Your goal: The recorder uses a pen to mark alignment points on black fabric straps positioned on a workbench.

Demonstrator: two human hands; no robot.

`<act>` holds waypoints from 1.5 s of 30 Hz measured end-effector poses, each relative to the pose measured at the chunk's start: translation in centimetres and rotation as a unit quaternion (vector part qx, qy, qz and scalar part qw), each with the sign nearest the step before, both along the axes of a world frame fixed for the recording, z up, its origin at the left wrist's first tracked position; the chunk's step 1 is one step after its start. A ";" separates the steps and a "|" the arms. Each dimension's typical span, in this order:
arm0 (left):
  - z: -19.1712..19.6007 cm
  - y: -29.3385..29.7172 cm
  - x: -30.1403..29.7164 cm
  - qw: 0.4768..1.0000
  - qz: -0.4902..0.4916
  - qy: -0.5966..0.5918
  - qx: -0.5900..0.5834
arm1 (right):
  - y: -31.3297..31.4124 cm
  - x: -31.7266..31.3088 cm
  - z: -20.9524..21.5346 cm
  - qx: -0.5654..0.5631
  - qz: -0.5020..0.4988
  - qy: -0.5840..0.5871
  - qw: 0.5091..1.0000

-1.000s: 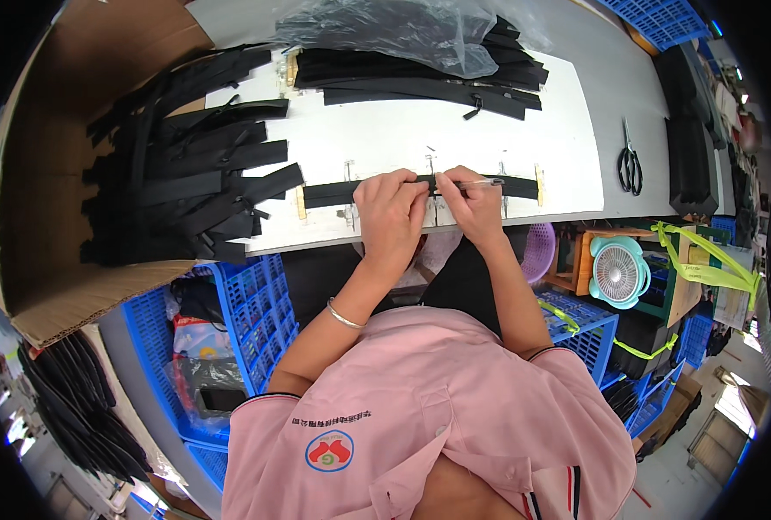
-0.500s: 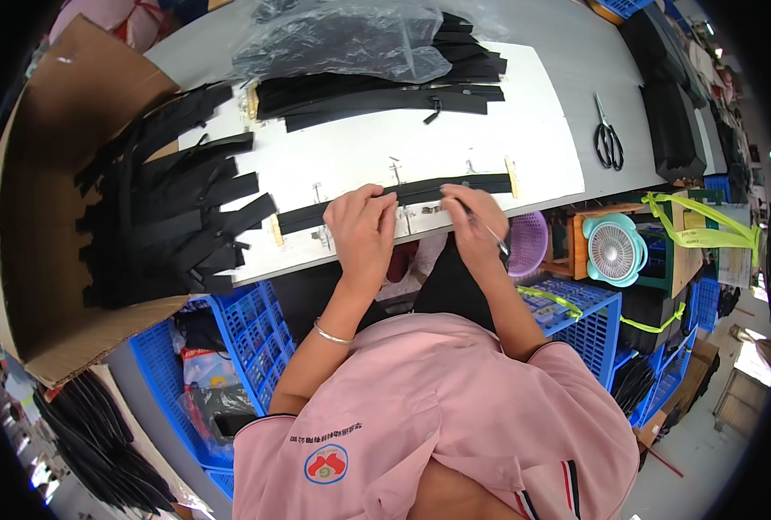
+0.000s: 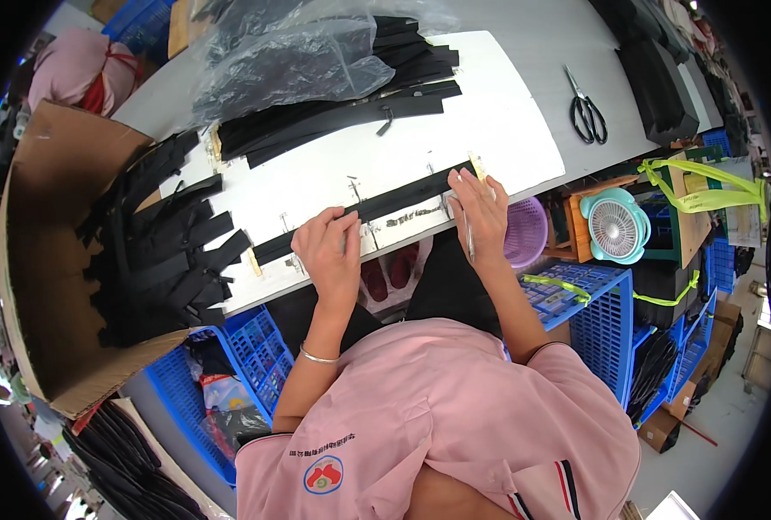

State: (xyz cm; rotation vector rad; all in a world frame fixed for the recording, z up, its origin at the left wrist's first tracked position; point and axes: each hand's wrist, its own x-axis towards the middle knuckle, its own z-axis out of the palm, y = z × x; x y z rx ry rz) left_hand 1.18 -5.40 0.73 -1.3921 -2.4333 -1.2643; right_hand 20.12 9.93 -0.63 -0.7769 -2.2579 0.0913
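One black strip [image 3: 403, 196] lay flat and lengthwise near the front edge of the white board [image 3: 507, 117], its ends beside small patches of yellowish tape [image 3: 254, 262]. I judged it light and limp, soft enough to buckle or skew if pushed from one end, and hardly fragile; on that smooth surface it would probably slide easily, so fingertips pressed down toward both ends seemed the best hold, with a pinch at the very tip for lifting. My left hand [image 3: 328, 258] was loosely curled, fingertips at the strip left of its middle; I could not tell whether they pinched any of it or only rested there. My right hand [image 3: 483, 221] was partly closed around a slim pen [image 3: 469, 241], its fingertips at the strip's right end. Beyond lay a stack of black strips [image 3: 342, 130], one with a dangling pull, partly under a clear plastic sheet [image 3: 299, 74]. More strips spilled from the cardboard box [image 3: 49, 186] on my left, while scissors [image 3: 587, 120] rested on the grey table [image 3: 537, 52] to the right, well apart from my hands.
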 end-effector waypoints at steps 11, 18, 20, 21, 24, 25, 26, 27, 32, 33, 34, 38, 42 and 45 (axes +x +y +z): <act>0.3 6.7 4.0 0.991 -0.124 -0.023 0.041 | -0.3 -0.1 0.0 0.013 -0.003 -0.010 1.000; -0.4 7.7 4.4 0.991 -0.122 -0.025 0.040 | 0.5 0.4 1.0 0.001 0.027 0.006 1.000; -0.3 7.7 4.4 0.993 -0.116 -0.020 0.032 | 1.2 -0.1 2.1 -0.044 0.041 0.035 0.998; -0.3 7.7 4.4 0.993 -0.114 -0.019 0.031 | 1.6 -0.5 2.7 -0.087 0.055 0.063 0.993; -0.3 7.8 4.4 0.994 -0.107 -0.005 0.034 | 2.7 -1.5 3.9 -0.268 0.086 0.116 0.953; -0.2 7.9 4.5 0.994 -0.108 -0.001 0.033 | 3.2 -2.0 3.7 -0.311 0.078 0.139 0.937; -0.1 7.9 4.5 0.994 -0.109 0.003 0.033 | 3.7 -2.1 2.9 -0.312 0.077 0.139 0.937; 0.0 8.0 4.6 0.994 -0.108 0.003 0.032 | 4.1 -2.3 2.0 -0.343 0.074 0.138 0.926; 0.0 8.0 4.7 0.993 -0.111 0.017 0.037 | 4.5 -2.1 0.1 -0.329 0.095 0.112 0.933; 0.0 7.9 4.6 0.993 -0.108 0.017 0.036 | 4.5 -2.2 0.0 -0.332 0.092 0.116 0.932; 0.0 7.9 4.6 0.993 -0.108 0.019 0.036 | 4.4 -2.3 0.0 -0.335 0.089 0.120 0.930; 0.0 7.9 4.5 0.993 -0.108 0.021 0.039 | 4.2 -2.8 0.5 -0.297 0.097 0.099 0.945; 0.1 7.9 4.6 0.993 -0.108 0.017 0.042 | 4.1 -2.5 0.4 -0.294 0.083 0.115 0.945; 0.0 7.9 4.6 0.993 -0.109 0.015 0.037 | 4.5 -1.8 0.4 -0.332 0.104 0.111 0.931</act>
